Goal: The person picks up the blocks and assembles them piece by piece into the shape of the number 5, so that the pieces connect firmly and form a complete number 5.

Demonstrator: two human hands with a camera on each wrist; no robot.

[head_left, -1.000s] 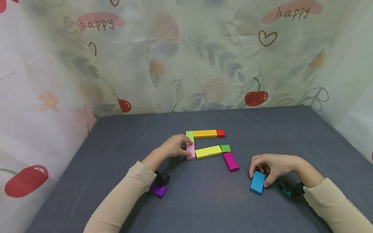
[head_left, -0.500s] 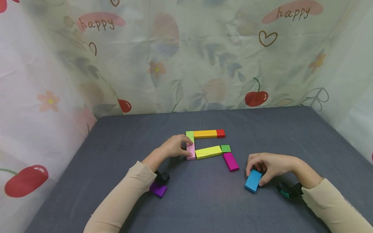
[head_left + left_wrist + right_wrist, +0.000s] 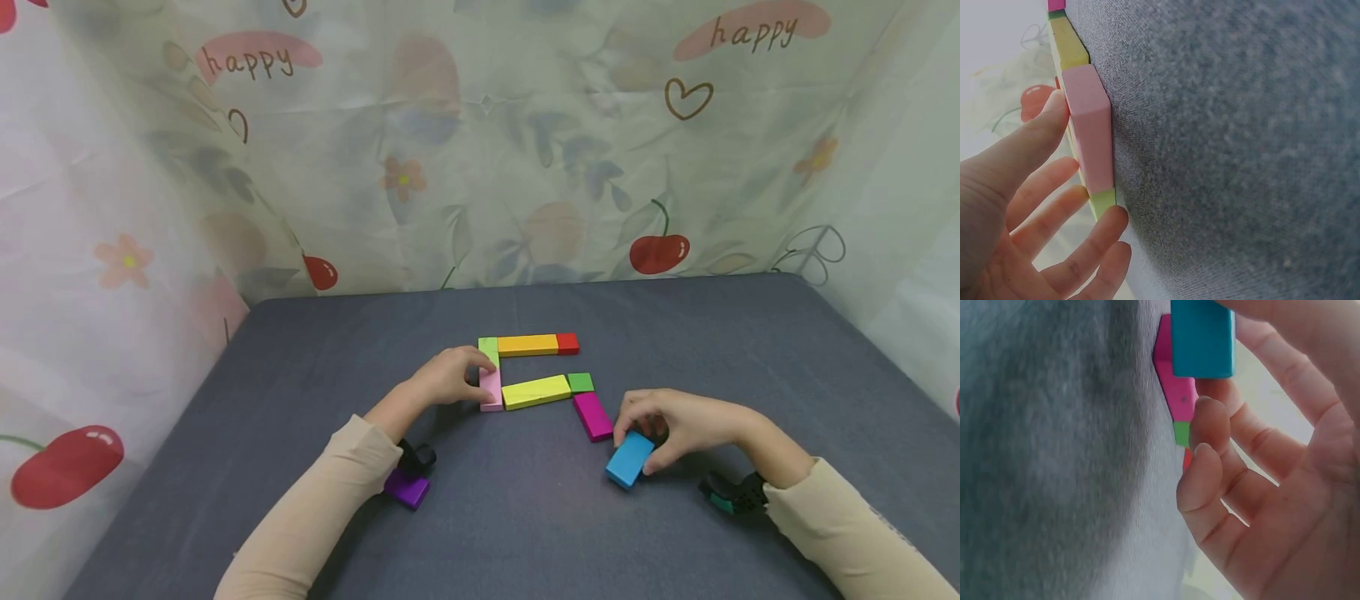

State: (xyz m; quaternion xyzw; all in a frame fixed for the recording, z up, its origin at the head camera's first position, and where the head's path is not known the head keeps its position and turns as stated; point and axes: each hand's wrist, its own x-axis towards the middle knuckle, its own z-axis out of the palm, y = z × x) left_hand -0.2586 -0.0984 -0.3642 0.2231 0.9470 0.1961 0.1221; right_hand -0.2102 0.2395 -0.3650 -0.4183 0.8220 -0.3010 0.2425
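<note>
My right hand [image 3: 682, 421] holds a blue block [image 3: 628, 460] between thumb and fingers, at a slant just right of the near end of a magenta block [image 3: 593, 417]. In the right wrist view the blue block [image 3: 1202, 340] overlaps the magenta one behind it. My left hand [image 3: 450, 375] rests at a pink block [image 3: 491, 388], its fingers loosely bent and spread. The left wrist view shows the thumb along the top of the pink block [image 3: 1090, 119] and fingertips near the lime green block [image 3: 1104, 201] that meets its end.
An orange block [image 3: 527, 345] and a red block [image 3: 567, 343] run right from the lime block. A yellow block [image 3: 536, 392] and a green block [image 3: 581, 382] link pink to magenta. Beside the left wrist lies a purple block [image 3: 408, 489] on the dark grey tablecloth [image 3: 510, 533].
My right hand has moved left with the blue block, turning it further aslant and bringing it close to the magenta block. The left hand has stayed in place.
</note>
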